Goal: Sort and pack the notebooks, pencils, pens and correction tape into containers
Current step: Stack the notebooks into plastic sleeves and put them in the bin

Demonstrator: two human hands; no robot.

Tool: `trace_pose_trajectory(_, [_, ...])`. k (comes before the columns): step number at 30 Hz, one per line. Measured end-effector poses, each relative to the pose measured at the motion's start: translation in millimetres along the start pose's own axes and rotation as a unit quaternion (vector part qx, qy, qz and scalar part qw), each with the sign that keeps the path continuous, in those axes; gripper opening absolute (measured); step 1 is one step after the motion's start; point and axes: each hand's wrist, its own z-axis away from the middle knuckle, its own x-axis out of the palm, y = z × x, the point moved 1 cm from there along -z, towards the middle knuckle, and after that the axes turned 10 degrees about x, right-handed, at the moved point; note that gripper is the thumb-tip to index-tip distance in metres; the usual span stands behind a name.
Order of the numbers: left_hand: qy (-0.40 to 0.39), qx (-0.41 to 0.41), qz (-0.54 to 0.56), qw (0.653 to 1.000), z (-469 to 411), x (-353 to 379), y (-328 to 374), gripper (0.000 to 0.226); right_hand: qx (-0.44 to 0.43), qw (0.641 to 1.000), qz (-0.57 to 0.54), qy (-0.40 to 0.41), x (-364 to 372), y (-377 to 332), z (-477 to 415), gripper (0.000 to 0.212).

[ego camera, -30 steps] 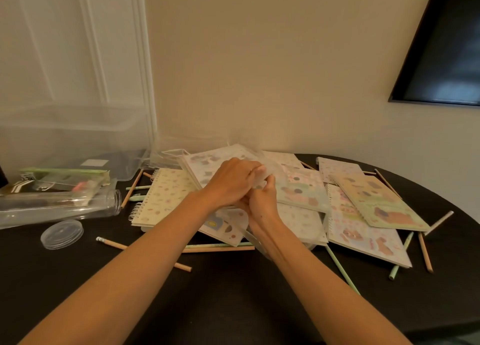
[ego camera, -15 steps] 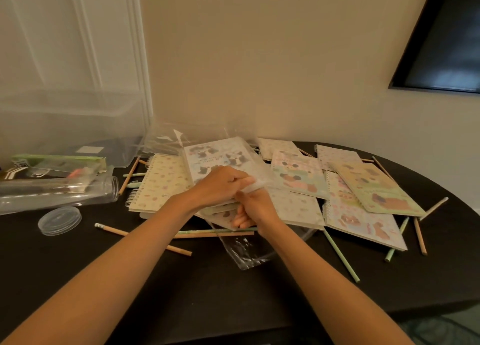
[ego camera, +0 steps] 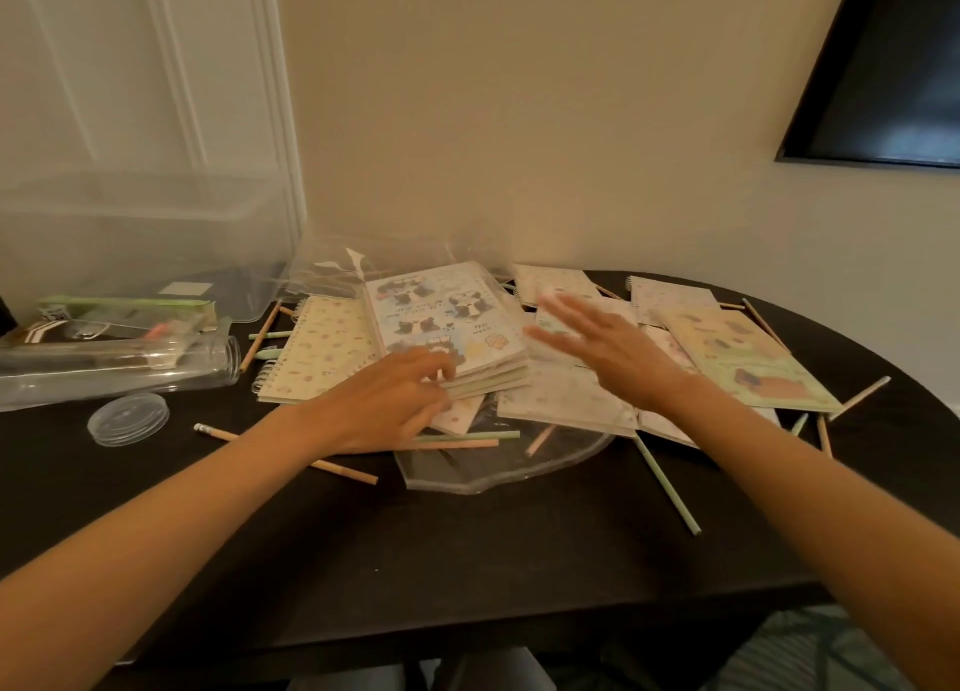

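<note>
Dark round bench (ego camera: 467, 560) against a cream wall. Notebooks and pencils strewn over its far half.

Left hand (ego camera: 395, 399): reaches in low, fingers (ego camera: 441, 373) bent against the near edge of a stack of notebooks (ego camera: 452, 321), the top cover printed with cartoon animals. Can't tell whether they pinch the stack or only touch it.

Right hand (ego camera: 597, 347): raised just right of that stack, above more loose notebooks. Palm down, fingers straight and spread, holding nothing. Motion-blurred.

Spotted notebook (ego camera: 322, 347) lies flat left of the stack, spiral edge toward me. Green notebook (ego camera: 743, 357) lies on top of others at the right.

Crumpled plastic sleeve (ego camera: 498, 467) pokes out from under the pile on the near side.

Green pencil (ego camera: 667, 487) lies on the bench below the right forearm. Wooden pencil (ego camera: 291, 454) runs under the left wrist. More pencils around the pile's edges.

Left side: clear tube (ego camera: 119, 368) on its side, mouth toward the notebooks, its round lid (ego camera: 128, 419) flat just in front. Large clear bin (ego camera: 140, 233) behind, at the wall.
</note>
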Motion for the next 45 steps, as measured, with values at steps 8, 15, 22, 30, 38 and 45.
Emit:
trace_pose_trajectory(8, [-0.080,-0.008,0.015,0.997,17.7,-12.8,-1.1,0.083,-0.206,0.978,0.023,-0.030,2.6,6.4,6.3,0.086])
trace_pose_trajectory(15, [-0.068,0.047,-0.111,0.990,23.8,-3.0,-1.3,0.042,-0.165,0.985,-0.037,-0.041,10.5,1.3,16.4,0.056])
trace_pose_trajectory(22, [0.092,-0.057,0.067,0.992,27.8,5.4,-16.6,0.063,0.178,0.928,-0.316,-0.089,0.0,-9.3,-5.8,0.023])
trace_pose_trajectory(30, [0.299,-0.266,0.303,0.865,19.7,5.8,-10.8,0.022,0.351,0.831,-0.429,-0.038,6.6,-24.2,-23.9,0.038])
trace_pose_trajectory(38, [0.379,-0.474,0.357,0.710,-3.3,13.9,-10.3,0.031,0.489,0.781,-0.388,0.013,25.6,-40.5,-47.1,0.053])
trace_pose_trajectory(45, [0.339,-0.529,0.459,0.628,-11.2,1.5,-24.1,0.025,0.669,0.465,-0.580,0.005,28.1,-46.2,-73.1,0.040])
